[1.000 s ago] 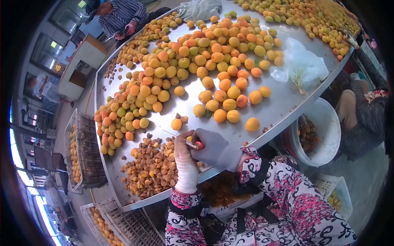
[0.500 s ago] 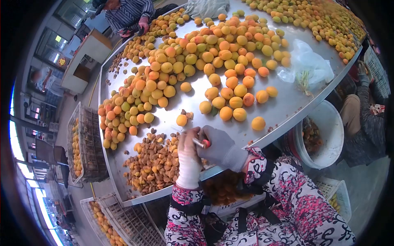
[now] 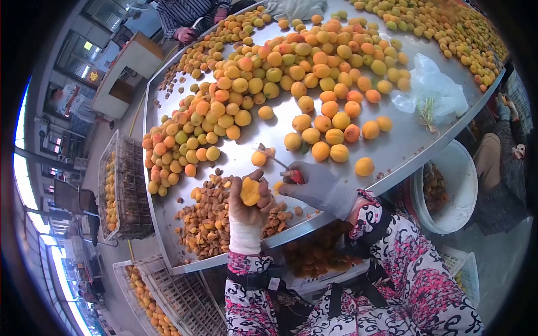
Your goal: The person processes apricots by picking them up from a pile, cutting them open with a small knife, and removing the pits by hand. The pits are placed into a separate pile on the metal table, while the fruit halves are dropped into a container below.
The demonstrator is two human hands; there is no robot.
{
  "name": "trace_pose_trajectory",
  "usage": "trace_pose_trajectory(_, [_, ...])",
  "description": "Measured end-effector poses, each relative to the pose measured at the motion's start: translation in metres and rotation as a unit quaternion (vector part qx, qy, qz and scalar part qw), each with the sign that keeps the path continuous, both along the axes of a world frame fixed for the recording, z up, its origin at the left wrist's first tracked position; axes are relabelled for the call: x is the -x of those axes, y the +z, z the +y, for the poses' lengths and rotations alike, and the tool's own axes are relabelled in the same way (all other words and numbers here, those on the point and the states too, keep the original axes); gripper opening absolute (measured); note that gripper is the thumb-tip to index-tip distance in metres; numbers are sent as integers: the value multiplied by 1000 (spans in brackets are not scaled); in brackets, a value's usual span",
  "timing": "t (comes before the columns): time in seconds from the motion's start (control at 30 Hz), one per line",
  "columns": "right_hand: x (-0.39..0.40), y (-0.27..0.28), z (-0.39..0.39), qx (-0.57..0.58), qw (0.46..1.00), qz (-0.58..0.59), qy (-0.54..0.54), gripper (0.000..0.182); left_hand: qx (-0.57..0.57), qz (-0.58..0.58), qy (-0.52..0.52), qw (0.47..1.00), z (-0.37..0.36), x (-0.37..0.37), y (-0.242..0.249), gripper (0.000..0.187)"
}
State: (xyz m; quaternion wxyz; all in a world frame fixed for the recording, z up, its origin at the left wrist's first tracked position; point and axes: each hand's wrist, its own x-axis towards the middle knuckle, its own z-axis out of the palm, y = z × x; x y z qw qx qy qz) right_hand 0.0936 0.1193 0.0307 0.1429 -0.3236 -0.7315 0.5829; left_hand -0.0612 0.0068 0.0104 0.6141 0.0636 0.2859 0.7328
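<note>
In my left hand (image 3: pixel 245 211), palm up with fingers curled, lies an opened apricot (image 3: pixel 250 191), its orange flesh showing. The grey-gloved right hand (image 3: pixel 320 189) is closed on a small red-handled tool (image 3: pixel 296 177). Its thin metal shaft points up and left; I cannot make out the tip's shape. A small orange piece (image 3: pixel 278 186) shows by the right fingertips. Beneath and beside my left hand spreads a heap of brown apricot pits (image 3: pixel 204 221). One whole apricot (image 3: pixel 258 159) sits just beyond the hands, and several loose apricots (image 3: pixel 334 136) lie farther off.
A long pile of apricots (image 3: pixel 241 87) crosses the metal table (image 3: pixel 269 131). A plastic bag (image 3: pixel 440 92) lies to the right. A white bucket (image 3: pixel 462 187) stands beyond the edge, crates (image 3: pixel 126 190) stand left, and a tub of apricot halves (image 3: pixel 314 255) sits below. Other people work nearby.
My hands have moved apart from being together. The left has turned palm up, showing the opened apricot; the right has shifted right with the tool. The view has shifted slightly.
</note>
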Motion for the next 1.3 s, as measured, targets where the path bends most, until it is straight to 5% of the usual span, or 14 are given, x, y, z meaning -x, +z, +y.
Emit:
trace_pose_trajectory(0.1, [0,-4,3,29,999,14,43,39,-12,20,-27,999,-12,9,9,50])
trace_pose_trajectory(0.23, [-4,14,16,180,980,78,-42,35,54,208,-108,971,-30,-8,37,44])
trace_pose_trajectory(0.3, [-7,19,22,248,959,102,-97,31,100,384,-288,871,-26,-22,54,33])
trace_pose_trajectory(0.37, [-10,21,27,239,950,132,-148,30,74,482,-327,809,-14,-43,68,34])
trace_pose_trajectory(0.47, [-12,17,32,235,953,134,-134,34,149,559,-192,792,5,-32,54,39])
trace_pose_trajectory(0.5, [-13,17,32,246,952,131,-128,34,168,655,-115,727,18,-19,41,42])
trace_pose_trajectory(0.57, [-14,18,32,236,957,124,-114,34,232,839,9,492,41,10,15,45])
trace_pose_trajectory(0.6, [-15,19,33,224,962,115,-102,34,230,841,10,489,53,17,12,45])
trace_pose_trajectory(0.67, [-15,18,34,220,964,113,-101,35,351,868,-87,341,70,26,7,49])
trace_pose_trajectory(0.83, [-20,12,36,217,963,133,-93,39,348,849,-152,367,68,31,2,49])
trace_pose_trajectory(0.9, [-20,11,34,227,962,125,-91,39,235,664,-89,704,52,24,4,59])
trace_pose_trajectory(0.93, [-19,12,32,236,961,114,-83,39,234,664,-90,704,45,14,11,59])
trace_pose_trajectory(1.0, [-17,15,25,244,961,110,-61,39,99,439,-56,891,32,-16,34,60])
trace_pose_trajectory(1.3, [-6,0,7,376,917,112,-74,34,153,461,-20,874,12,-53,46,42])
